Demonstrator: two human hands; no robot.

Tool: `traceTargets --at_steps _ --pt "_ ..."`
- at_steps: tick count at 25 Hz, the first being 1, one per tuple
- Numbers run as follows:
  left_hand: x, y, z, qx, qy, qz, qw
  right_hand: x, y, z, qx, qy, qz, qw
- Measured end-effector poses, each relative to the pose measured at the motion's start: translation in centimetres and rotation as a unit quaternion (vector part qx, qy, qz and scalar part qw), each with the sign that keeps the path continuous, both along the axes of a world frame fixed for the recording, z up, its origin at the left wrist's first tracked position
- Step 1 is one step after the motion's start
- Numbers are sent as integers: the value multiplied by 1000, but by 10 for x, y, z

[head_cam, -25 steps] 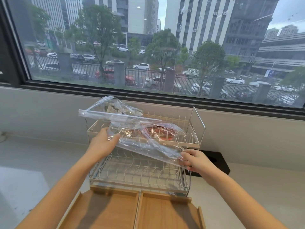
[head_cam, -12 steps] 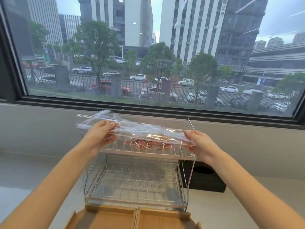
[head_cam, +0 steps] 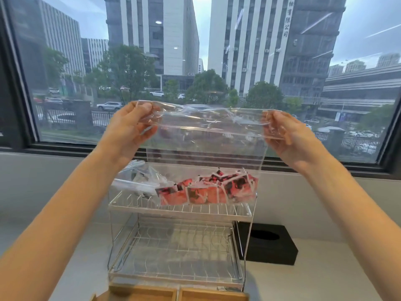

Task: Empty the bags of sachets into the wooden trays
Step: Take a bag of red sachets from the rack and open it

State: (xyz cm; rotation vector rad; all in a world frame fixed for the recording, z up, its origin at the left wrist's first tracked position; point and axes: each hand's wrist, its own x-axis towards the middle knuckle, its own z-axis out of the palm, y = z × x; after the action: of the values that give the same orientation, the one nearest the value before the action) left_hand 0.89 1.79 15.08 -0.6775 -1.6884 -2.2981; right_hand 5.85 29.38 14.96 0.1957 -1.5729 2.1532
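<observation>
The clear plastic bag (head_cam: 206, 153) hangs upright in front of the window, its red sachets (head_cam: 208, 189) slumped at the bottom, level with the top tier of the wire rack (head_cam: 178, 213). The film looks thin, limp and slippery, the load light and loose; the top corners seem the surest hold. The left hand (head_cam: 130, 124) and right hand (head_cam: 286, 131) have their fingers pinched shut on those corners. A second bag (head_cam: 138, 179) lies on the rack's left; the wooden trays (head_cam: 178, 293) sit nearest on the bench (head_cam: 303, 279).

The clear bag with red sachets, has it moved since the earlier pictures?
Yes. The clear bag went up: it lay low on the wire rack, and now both hands hold its top edge before the window, sachets hanging at the rack's top shelf.
</observation>
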Motion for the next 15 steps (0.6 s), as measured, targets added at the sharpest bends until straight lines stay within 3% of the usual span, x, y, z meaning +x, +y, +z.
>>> traceTargets --at_steps 6,15 --pt "32 4 -38 -17 -30 -27 999 44 9 -35 36 -81 1 996" --pt "67 0 -167 -122 -144 -4 982 107 16 -160 151 -188 -49 969"
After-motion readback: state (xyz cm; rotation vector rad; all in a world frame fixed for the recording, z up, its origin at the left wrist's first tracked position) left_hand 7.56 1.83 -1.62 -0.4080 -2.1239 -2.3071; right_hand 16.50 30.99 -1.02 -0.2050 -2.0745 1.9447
